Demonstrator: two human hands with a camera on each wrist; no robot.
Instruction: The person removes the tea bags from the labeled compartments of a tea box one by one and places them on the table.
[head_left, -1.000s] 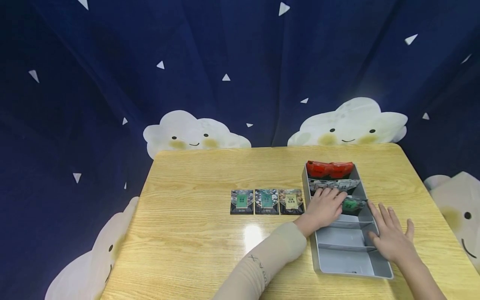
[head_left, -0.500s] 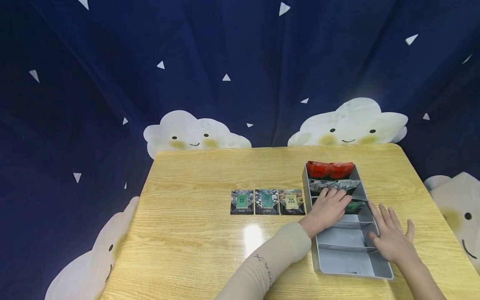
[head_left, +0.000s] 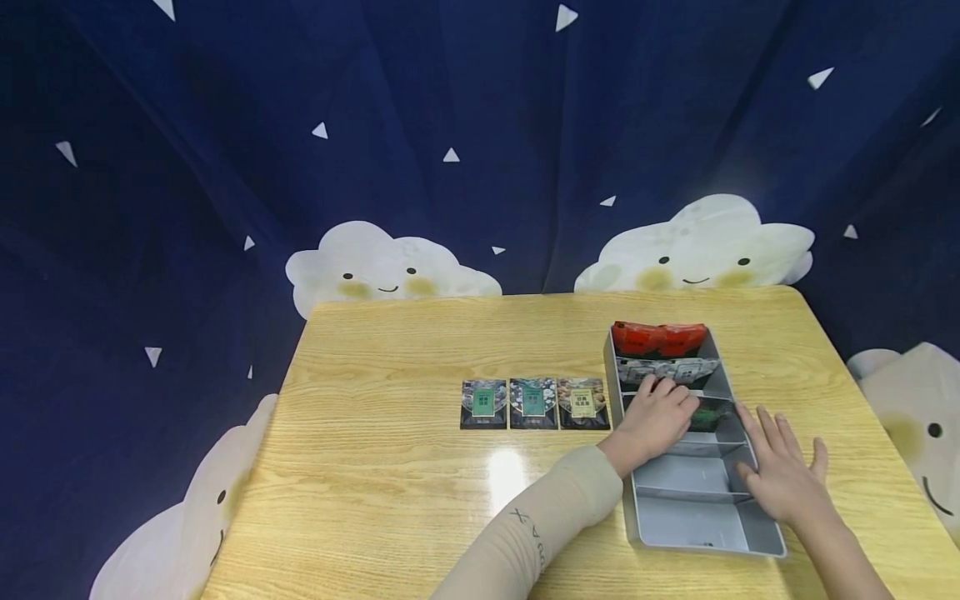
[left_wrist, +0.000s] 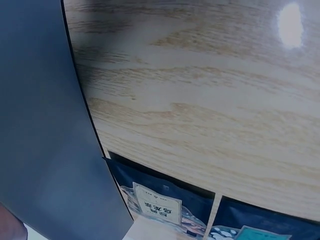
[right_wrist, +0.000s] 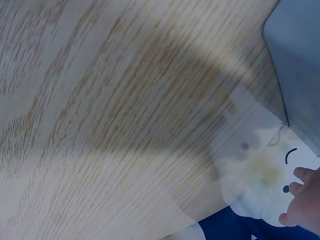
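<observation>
Head view forward and down, wrist views close, table [head_left: 360,483] shared

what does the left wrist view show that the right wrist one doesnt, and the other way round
Only the left wrist view shows sachets: the cream-labelled sachet and the teal-labelled sachet, cut off by the frame. A sliver of the left hand is in one corner.

Only the right wrist view shows the smiling cloud print, the blue curtain and part of the right hand.

Both share the wood-grain table and a side of the gray box.
</observation>
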